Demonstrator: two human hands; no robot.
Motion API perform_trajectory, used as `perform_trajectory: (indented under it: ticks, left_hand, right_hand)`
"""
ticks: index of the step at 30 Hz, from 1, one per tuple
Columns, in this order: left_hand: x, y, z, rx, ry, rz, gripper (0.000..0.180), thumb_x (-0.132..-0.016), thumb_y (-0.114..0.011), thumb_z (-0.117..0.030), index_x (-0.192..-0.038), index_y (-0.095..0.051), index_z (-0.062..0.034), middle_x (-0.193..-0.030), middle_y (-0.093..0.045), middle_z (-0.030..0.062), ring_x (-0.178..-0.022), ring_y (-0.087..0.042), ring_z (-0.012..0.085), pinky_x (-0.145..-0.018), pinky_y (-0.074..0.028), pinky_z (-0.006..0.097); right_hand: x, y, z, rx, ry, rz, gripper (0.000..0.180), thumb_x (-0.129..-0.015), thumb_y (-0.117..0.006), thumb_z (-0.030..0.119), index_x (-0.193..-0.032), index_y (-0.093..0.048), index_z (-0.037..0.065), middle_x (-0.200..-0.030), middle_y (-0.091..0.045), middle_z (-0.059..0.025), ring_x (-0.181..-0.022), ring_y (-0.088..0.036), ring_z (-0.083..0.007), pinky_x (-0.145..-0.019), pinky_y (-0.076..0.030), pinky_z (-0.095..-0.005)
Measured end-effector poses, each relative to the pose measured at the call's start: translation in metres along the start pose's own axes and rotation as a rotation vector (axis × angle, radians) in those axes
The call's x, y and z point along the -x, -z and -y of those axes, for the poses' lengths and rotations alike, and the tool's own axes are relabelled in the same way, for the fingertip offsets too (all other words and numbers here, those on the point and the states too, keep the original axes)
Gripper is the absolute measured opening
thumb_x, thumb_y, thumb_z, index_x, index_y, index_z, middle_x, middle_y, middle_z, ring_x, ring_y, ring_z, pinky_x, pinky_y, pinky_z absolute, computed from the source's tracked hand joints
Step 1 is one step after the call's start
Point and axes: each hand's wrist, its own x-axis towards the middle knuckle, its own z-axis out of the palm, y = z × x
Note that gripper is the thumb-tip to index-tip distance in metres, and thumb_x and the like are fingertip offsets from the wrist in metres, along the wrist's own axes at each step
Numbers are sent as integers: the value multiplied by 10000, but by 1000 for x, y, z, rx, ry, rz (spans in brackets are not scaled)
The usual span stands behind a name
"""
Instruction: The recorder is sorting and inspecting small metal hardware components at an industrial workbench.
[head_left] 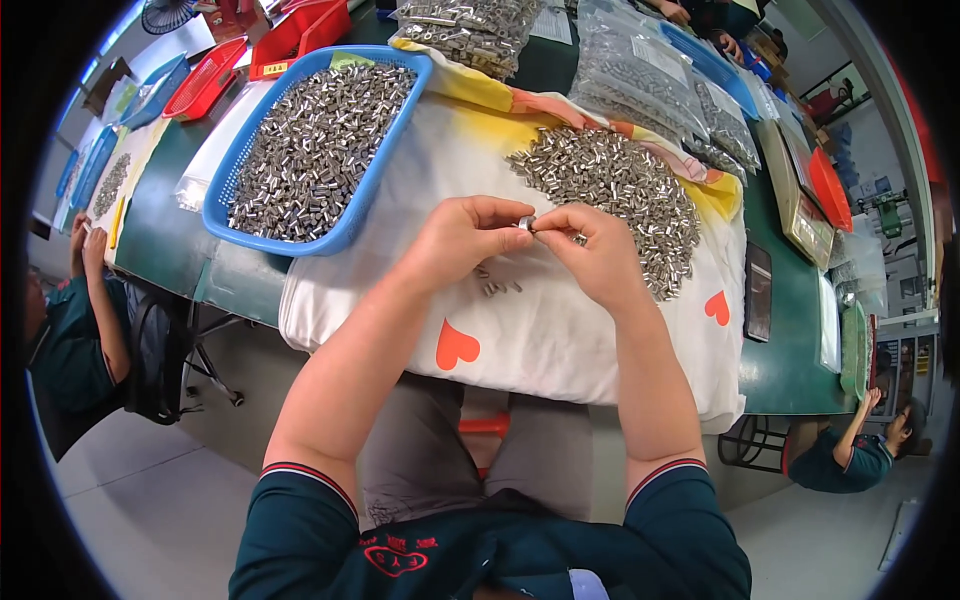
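A small shiny metal sleeve [526, 223] is pinched between the thumb and forefinger of my left hand [462, 240]. From the other side, the fingertips of my right hand [597, 252] close at its end, meeting the left ones; whether a second small part is between them is too small to tell. Below my hands, a few loose metal sleeves [495, 284] lie on the white cloth [570, 345] with red hearts. A large pile of similar sleeves [640, 205] spreads beyond and to the right of my right hand.
A blue basket [424, 85] full of metal sleeves stands left of the cloth. Bags of metal parts [640, 75] lie at the back, red trays [205, 80] at the far left. A phone [758, 292] rests on the green table [790, 370]. Other people work at both sides.
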Motion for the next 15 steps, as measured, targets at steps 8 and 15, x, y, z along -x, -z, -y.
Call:
perform_trajectory:
  ticks: [8,15]
  left_hand:
    - [2,2,-4,-47,84,33,294,-750,-640,-69,-1025,-574,13,-858,-616,37,-736,-562,66,-652,-449,192]
    - [4,3,-7,-79,102,69,278,-739,-640,-51,-1002,-576,13,-846,-612,29,-744,-564,65,-651,-447,189]
  right_hand:
    - [-7,15,-11,-191,-332,-52,127,-712,-626,88,-811,-602,13,-697,-596,-25,-629,-528,-70,-599,-436,-230]
    - [-11,10,-27,451,-36,-81,82,-699,-602,113,-755,-626,59,-707,-586,-81,-653,-562,-220,-616,-442,-333]
